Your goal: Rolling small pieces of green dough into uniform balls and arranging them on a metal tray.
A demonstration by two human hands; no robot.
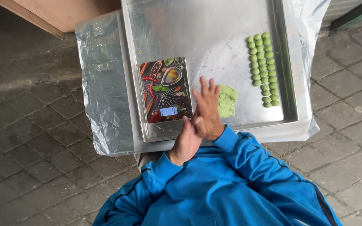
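Head view, looking straight down on a metal tray (282,62) set over a plastic-wrapped stand on a paved floor. All positions below are referred to the tray.

Hands: the left hand (186,144) and right hand (207,111) meet palm to palm over the tray's near edge, close to its middle. The right hand lies on top with fingers extended and slightly spread; the left hand's fingers are straight and pressed against it from below. Whether anything sits between the palms cannot be told; nothing shows at their edges. Both sleeves are blue.

Material: a lump of green dough (227,100) lies on the tray floor just right of the hands, near the near edge, touching neither hand as far as can be seen. Small green balls (264,69) stand in three close rows along the tray's right side, well apart from the hands.

Equipment: a flat kitchen scale (166,90) with a printed picture top occupies the tray's left near corner, just left of the hands.

Risks, as judged:
- The hands work above the near rim; a piece slipping from between the palms could drop outside the tray onto the paving.
- The right sleeve cuff hangs close to the dough lump and could drag across it.
- The balls sit touching; a careless placement could nudge a row and deform or stick neighbours.
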